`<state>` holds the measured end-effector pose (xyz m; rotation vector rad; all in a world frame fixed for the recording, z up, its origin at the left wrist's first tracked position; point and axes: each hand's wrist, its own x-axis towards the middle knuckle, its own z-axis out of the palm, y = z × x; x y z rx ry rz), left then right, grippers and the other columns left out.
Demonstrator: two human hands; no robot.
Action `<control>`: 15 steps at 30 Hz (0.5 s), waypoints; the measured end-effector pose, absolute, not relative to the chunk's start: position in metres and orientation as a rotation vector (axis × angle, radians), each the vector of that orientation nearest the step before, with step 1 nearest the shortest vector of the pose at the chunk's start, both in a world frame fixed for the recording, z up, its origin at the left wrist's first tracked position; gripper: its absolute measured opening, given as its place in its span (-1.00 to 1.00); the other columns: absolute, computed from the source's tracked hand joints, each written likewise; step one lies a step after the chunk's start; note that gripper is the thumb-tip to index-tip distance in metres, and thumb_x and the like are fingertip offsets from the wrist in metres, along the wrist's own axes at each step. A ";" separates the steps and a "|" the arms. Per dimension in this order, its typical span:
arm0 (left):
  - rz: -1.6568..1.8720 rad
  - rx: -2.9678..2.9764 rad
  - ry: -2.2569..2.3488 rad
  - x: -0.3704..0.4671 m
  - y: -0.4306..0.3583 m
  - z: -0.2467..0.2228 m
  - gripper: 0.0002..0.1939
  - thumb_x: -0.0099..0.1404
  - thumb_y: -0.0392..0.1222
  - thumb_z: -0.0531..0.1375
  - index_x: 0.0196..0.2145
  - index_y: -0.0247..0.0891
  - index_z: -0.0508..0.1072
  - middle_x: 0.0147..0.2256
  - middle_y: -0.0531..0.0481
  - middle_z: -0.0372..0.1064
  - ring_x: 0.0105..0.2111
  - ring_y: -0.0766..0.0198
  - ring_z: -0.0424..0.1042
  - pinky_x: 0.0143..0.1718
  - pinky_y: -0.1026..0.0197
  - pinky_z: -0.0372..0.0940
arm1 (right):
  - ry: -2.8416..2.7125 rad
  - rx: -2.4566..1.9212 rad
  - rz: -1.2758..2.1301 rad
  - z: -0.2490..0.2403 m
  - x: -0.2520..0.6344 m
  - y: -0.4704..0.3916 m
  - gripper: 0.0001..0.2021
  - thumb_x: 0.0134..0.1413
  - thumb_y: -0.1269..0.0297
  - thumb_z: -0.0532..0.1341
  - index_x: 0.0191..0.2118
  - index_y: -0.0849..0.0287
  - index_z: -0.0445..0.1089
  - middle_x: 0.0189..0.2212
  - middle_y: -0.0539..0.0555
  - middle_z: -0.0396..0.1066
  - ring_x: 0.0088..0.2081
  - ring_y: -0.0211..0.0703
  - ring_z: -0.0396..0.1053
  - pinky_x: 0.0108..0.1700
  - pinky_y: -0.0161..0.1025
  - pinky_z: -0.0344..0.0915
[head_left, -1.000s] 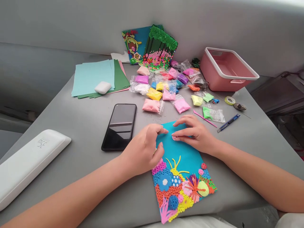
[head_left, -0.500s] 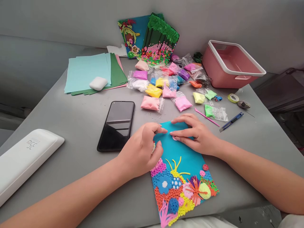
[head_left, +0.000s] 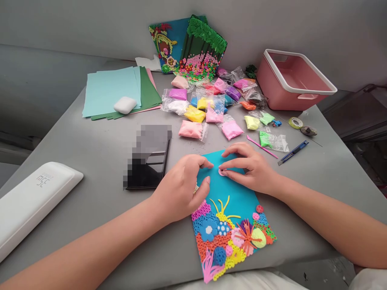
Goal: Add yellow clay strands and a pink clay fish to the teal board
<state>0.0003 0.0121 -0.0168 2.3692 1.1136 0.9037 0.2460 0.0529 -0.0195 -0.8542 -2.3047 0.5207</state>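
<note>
A blue board [head_left: 232,189] lies on the table in front of me, its lower part covered with colourful clay flowers, small rings and strands. On its bare upper part sits a small round pink clay piece [head_left: 221,172] with a dark spot. The thumb and a finger of my right hand [head_left: 246,167] pinch at this piece, while another finger reaches over the board's top edge. My left hand [head_left: 187,185] is over the board's left side, thumb and forefinger apart with nothing between them; its other fingers are curled and partly hidden.
Bags of coloured clay [head_left: 196,114] lie beyond the board, near a pink basket [head_left: 284,92]. A pink tool [head_left: 261,146] and a utility knife [head_left: 293,153] are at right. Left are a phone [head_left: 151,161], paper sheets [head_left: 105,92], a white case [head_left: 125,105] and a white device [head_left: 39,201].
The fingers of my right hand have shifted slightly, so more of the pink clay piece and its dark spot show. My left hand stays almost in place.
</note>
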 end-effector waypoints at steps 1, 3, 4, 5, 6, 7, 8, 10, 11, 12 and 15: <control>0.892 2.384 1.113 0.001 0.012 -0.016 -0.73 0.40 -0.30 0.11 0.01 -0.18 0.17 -0.08 -0.19 0.46 0.00 0.02 0.49 -0.06 -0.05 0.46 | -2.320 -0.845 0.511 -0.020 0.245 0.053 -0.91 0.20 0.28 0.34 -0.20 0.02 0.61 -0.09 0.15 0.48 -0.01 -0.02 0.41 0.07 0.01 0.40; 0.875 2.400 1.111 0.002 0.012 -0.013 -0.77 0.41 -0.27 0.11 0.00 -0.21 0.21 -0.09 -0.20 0.47 -0.05 0.04 0.49 -0.09 -0.01 0.45 | -2.336 -0.829 0.496 -0.021 0.245 0.053 -0.91 0.22 0.28 0.33 -0.21 0.03 0.61 -0.09 0.15 0.48 -0.01 -0.02 0.40 0.07 0.01 0.38; 0.865 2.403 1.112 0.003 0.012 -0.013 -0.78 0.41 -0.26 0.11 -0.01 -0.22 0.22 -0.10 -0.20 0.48 -0.07 0.05 0.49 -0.11 0.01 0.45 | -2.336 -0.824 0.494 -0.021 0.245 0.054 -0.92 0.23 0.28 0.32 -0.22 0.05 0.61 -0.11 0.15 0.48 -0.02 -0.03 0.40 0.07 0.01 0.38; 0.851 2.404 1.117 0.003 0.012 -0.012 -0.79 0.42 -0.25 0.11 -0.01 -0.23 0.24 -0.11 -0.19 0.48 -0.10 0.07 0.50 -0.12 0.03 0.45 | -2.332 -0.821 0.497 -0.021 0.245 0.054 -0.92 0.24 0.29 0.31 -0.23 0.06 0.59 -0.12 0.15 0.48 -0.03 -0.04 0.40 0.06 0.00 0.37; 0.836 2.404 1.125 0.004 0.011 -0.012 -0.80 0.42 -0.24 0.11 -0.02 -0.24 0.25 -0.12 -0.18 0.49 -0.12 0.08 0.50 -0.14 0.04 0.44 | -2.322 -0.825 0.505 -0.020 0.245 0.055 -0.91 0.25 0.30 0.29 -0.23 0.07 0.58 -0.14 0.14 0.48 -0.05 -0.05 0.41 0.05 -0.01 0.37; 0.824 2.402 1.135 0.004 0.011 -0.011 -0.81 0.42 -0.24 0.11 -0.03 -0.24 0.26 -0.14 -0.16 0.49 -0.15 0.09 0.50 -0.16 0.06 0.44 | -2.309 -0.834 0.516 -0.020 0.245 0.055 -0.91 0.27 0.31 0.28 -0.22 0.08 0.56 -0.15 0.13 0.49 -0.06 -0.06 0.41 0.03 -0.02 0.38; 0.812 2.399 1.147 0.004 0.011 -0.011 -0.82 0.42 -0.23 0.10 -0.03 -0.24 0.27 -0.15 -0.15 0.49 -0.16 0.10 0.50 -0.18 0.07 0.43 | -2.295 -0.846 0.527 -0.020 0.246 0.056 -0.92 0.28 0.32 0.26 -0.22 0.08 0.54 -0.16 0.13 0.49 -0.07 -0.07 0.41 0.02 -0.03 0.38; 0.800 2.394 1.167 0.004 0.011 -0.010 -0.83 0.42 -0.23 0.10 -0.04 -0.24 0.28 -0.16 -0.13 0.50 -0.19 0.11 0.50 -0.21 0.09 0.42 | -2.276 -0.863 0.548 -0.019 0.246 0.056 -0.91 0.30 0.34 0.24 -0.21 0.08 0.52 -0.17 0.12 0.49 -0.08 -0.07 0.42 0.00 -0.04 0.38; 0.798 2.392 1.177 0.004 0.011 -0.010 -0.83 0.42 -0.23 0.10 -0.05 -0.24 0.29 -0.17 -0.13 0.50 -0.20 0.11 0.49 -0.22 0.10 0.41 | -2.269 -0.865 0.557 -0.019 0.246 0.056 -0.91 0.30 0.35 0.23 -0.20 0.08 0.51 -0.18 0.12 0.50 -0.08 -0.07 0.42 -0.01 -0.05 0.39; 0.797 2.391 1.184 0.004 0.011 -0.009 -0.83 0.42 -0.23 0.10 -0.05 -0.24 0.29 -0.17 -0.13 0.50 -0.20 0.11 0.49 -0.23 0.10 0.41 | -2.264 -0.861 0.561 -0.019 0.246 0.056 -0.91 0.30 0.35 0.23 -0.20 0.08 0.51 -0.18 0.11 0.50 -0.08 -0.07 0.43 0.00 -0.05 0.39; 0.800 2.390 1.194 0.005 0.011 -0.009 -0.83 0.41 -0.24 0.10 -0.05 -0.25 0.29 -0.17 -0.13 0.50 -0.22 0.11 0.48 -0.23 0.10 0.40 | -2.266 -0.832 0.548 -0.019 0.246 0.056 -0.92 0.28 0.30 0.27 -0.21 0.06 0.54 -0.17 0.11 0.50 -0.07 -0.06 0.43 0.04 -0.02 0.38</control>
